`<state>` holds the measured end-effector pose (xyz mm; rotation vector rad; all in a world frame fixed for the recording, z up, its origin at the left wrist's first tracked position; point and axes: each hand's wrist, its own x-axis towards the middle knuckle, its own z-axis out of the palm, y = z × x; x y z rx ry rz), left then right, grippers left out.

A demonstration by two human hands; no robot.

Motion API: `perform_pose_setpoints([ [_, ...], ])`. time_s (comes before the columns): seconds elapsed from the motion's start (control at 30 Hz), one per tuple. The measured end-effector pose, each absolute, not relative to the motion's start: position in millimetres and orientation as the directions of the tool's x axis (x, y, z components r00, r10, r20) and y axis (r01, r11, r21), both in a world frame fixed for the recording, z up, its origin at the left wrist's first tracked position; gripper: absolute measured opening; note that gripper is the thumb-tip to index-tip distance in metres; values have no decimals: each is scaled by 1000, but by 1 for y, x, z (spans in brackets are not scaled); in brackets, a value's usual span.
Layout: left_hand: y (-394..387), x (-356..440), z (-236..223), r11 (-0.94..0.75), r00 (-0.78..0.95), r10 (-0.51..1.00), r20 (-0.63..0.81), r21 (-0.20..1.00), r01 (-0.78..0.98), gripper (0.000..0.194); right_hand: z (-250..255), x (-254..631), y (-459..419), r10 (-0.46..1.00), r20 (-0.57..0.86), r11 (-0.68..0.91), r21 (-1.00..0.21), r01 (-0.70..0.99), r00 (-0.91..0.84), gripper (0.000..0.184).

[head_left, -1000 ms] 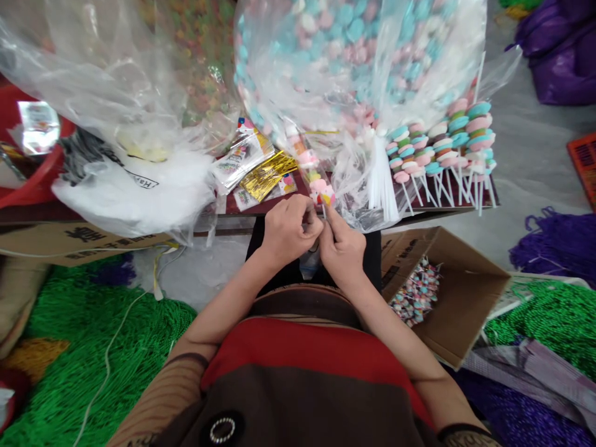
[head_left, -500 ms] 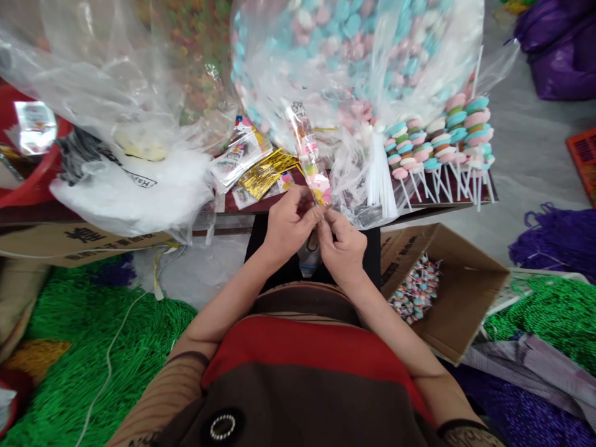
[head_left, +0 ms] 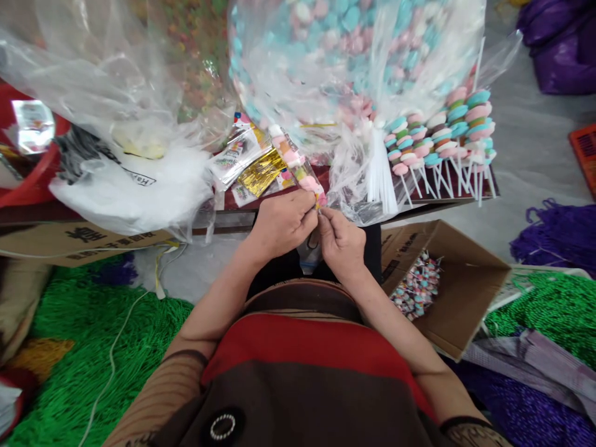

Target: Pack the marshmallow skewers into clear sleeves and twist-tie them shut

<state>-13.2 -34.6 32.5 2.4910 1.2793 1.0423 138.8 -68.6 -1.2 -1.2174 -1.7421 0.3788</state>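
Note:
A marshmallow skewer (head_left: 298, 164) in a clear printed bag leans up and to the left from my two hands, over the table's front edge. My left hand (head_left: 285, 225) is closed round the bag's lower end, thumb and fingers pressed together. Close beside it, my right hand (head_left: 342, 241) pinches at the same lower end with thumb and forefinger. Any tie between the fingertips is too small to make out. Just left of the skewer lie gold twist ties (head_left: 261, 174) on flat printed bags (head_left: 237, 155).
Unwrapped marshmallow skewers (head_left: 440, 139) line the table's right end beside white sticks (head_left: 380, 174). A big clear bag of marshmallows (head_left: 344, 49) stands behind. Below right, a cardboard box (head_left: 465, 298) holds wrapped skewers. A red basin (head_left: 41, 180) is at left.
The skewer's top swung slightly right, then back left and lower. My left hand has rolled over the bag's lower end; my right hand keeps pinching close by.

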Motion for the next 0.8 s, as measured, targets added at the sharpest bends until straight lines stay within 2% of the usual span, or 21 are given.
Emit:
perform_pose_setpoints([
  [0.1, -40, -20, 37, -595, 393, 802, 450, 550, 585, 21, -1, 142, -69, 901, 432, 397, -782, 480, -41, 28],
  [0.2, -43, -23, 33, -422, 191, 907, 376, 791, 444, 21, 0, 144, -69, 926, 376, 340, -845, 413, 8, 29],
  [0.3, -37, -20, 27, -219, 19, 976, 219, 958, 184, 40, 2, 142, -72, 931, 364, 323, -852, 413, 23, 30],
  [0.37, -30, -13, 26, -123, 58, 991, 120, 990, 67, 53, 4, 138, -74, 939, 343, 315, -849, 423, -10, 31],
  [0.43, -26, -5, 28, -51, 127, 991, 51, 999, -6, 56, 5, 135, -77, 943, 330, 314, -843, 436, -40, 32],
  [0.6, -33, 16, 37, 83, 165, 985, -58, 985, -151, 43, 5, 133, -82, 943, 333, 305, -840, 449, -17, 35],
  [0.67, -39, 21, 39, 148, 165, 979, -117, 970, -193, 44, 3, 131, -84, 962, 273, 252, -882, 398, -5, 36],
  [0.8, -46, 24, 39, 262, 216, 953, -212, 934, -242, 56, 1, 125, -87, 984, 178, 178, -957, 229, -22, 38],
])
